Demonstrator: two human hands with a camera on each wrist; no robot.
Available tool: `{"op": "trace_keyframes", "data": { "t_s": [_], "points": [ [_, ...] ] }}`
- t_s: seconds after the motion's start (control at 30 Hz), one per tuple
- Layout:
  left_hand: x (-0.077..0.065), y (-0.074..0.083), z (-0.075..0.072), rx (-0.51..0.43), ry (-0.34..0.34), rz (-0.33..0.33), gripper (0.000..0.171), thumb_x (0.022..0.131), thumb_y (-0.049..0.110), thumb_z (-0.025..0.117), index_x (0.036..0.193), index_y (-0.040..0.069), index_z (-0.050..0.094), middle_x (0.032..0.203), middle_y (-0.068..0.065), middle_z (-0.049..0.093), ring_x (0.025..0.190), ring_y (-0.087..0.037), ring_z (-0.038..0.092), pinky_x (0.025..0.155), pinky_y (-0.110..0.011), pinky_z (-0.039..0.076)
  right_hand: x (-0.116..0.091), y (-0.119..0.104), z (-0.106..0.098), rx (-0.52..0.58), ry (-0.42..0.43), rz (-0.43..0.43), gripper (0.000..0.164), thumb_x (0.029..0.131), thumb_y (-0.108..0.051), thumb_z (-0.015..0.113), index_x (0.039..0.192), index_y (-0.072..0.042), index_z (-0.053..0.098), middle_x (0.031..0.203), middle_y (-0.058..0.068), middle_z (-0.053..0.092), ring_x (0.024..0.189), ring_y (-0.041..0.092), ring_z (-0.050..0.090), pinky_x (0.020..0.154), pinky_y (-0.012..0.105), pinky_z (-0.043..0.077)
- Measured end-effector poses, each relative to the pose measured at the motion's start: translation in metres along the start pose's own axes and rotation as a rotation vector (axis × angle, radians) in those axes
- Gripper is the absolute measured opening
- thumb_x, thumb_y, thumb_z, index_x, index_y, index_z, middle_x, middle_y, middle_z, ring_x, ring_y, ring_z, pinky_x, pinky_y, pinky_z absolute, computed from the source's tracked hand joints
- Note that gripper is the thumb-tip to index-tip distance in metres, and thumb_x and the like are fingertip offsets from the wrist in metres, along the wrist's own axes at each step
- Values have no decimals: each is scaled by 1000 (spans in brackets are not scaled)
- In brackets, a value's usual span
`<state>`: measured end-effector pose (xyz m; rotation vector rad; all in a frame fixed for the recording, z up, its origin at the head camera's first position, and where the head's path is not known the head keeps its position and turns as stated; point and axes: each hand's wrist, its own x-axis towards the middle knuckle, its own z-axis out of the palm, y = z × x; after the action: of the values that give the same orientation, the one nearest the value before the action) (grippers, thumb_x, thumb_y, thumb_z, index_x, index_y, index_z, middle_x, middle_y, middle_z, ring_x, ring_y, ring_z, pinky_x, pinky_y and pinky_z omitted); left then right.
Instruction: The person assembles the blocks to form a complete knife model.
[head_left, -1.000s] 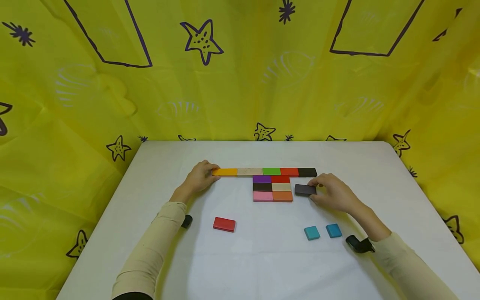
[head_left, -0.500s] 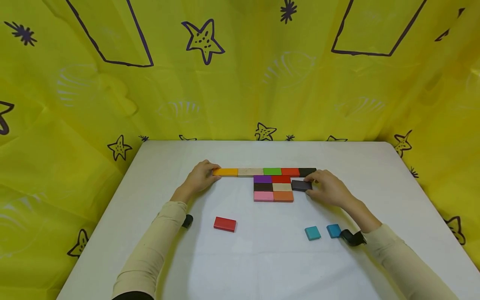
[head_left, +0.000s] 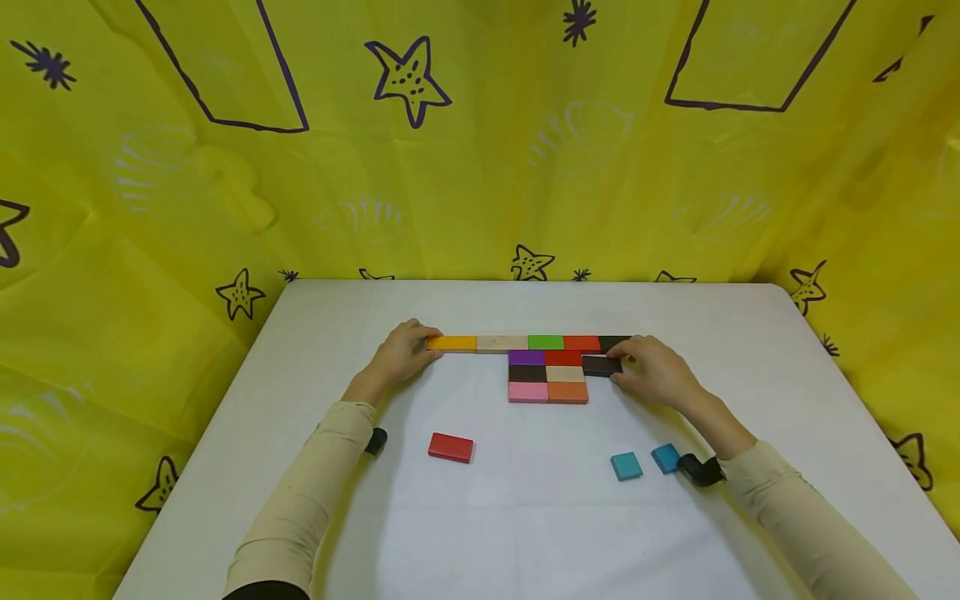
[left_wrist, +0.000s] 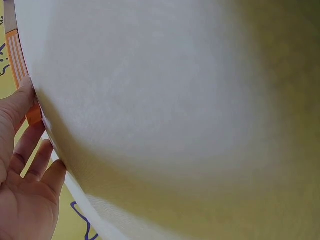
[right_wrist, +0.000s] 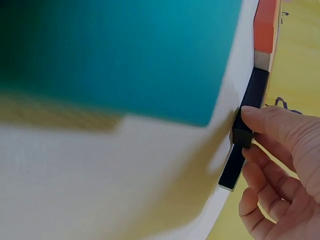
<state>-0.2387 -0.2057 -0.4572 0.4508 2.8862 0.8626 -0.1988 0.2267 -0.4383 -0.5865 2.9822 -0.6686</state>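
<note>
In the head view, a row of flat blocks runs across the table, starting with a yellow-orange block [head_left: 453, 344] at its left end. My left hand [head_left: 405, 352] pinches that block's outer end between thumb and fingers; its striped side shows in the left wrist view. Below the row sits a cluster with purple [head_left: 527, 357], red, black, tan, pink [head_left: 528, 392] and orange [head_left: 567, 392] blocks. My right hand [head_left: 656, 375] pinches a black block [head_left: 602, 366] at the cluster's right side, just under the row's black end block [right_wrist: 231, 170].
Closer to me lie a loose red block [head_left: 451, 447], a teal block [head_left: 626, 466] and a blue block [head_left: 664, 457]. The right wrist camera [head_left: 701, 471] is right at the blue block. A yellow patterned cloth [head_left: 465, 192] hangs behind the white table [head_left: 495, 533].
My right hand has slid the black block left and away from me, up to the cluster and under the row. The blue block has shifted slightly. My left hand has stayed in place.
</note>
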Motion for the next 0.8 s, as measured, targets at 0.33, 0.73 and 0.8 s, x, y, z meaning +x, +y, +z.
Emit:
{"op": "trace_keyframes", "data": {
  "t_s": [0.33,0.73,0.8],
  "points": [
    [0,1,-1,3,0,2,35,97,22,73,128,5,70,108,-12,61,98,-27,51,87,-39,44,1,-3,0,-26,34,31,29,88,-18,80,111,-2,74,108,18,70,102,37,60,89,57,50],
    [-1,1,0,-11,5,10,34,96,21,73,127,5,70,109,-12,61,97,-26,51,85,-38,44,3,-3,0,-8,46,51,24,89,-19,79,105,-2,74,101,16,71,95,35,62,85,55,51],
    [-1,1,0,-12,5,9,34,96,21,74,127,5,70,109,-12,62,97,-26,51,85,-38,44,4,-3,0,-7,47,56,23,89,-19,78,104,-1,74,101,16,71,95,35,63,85,55,51]
  ]
}}
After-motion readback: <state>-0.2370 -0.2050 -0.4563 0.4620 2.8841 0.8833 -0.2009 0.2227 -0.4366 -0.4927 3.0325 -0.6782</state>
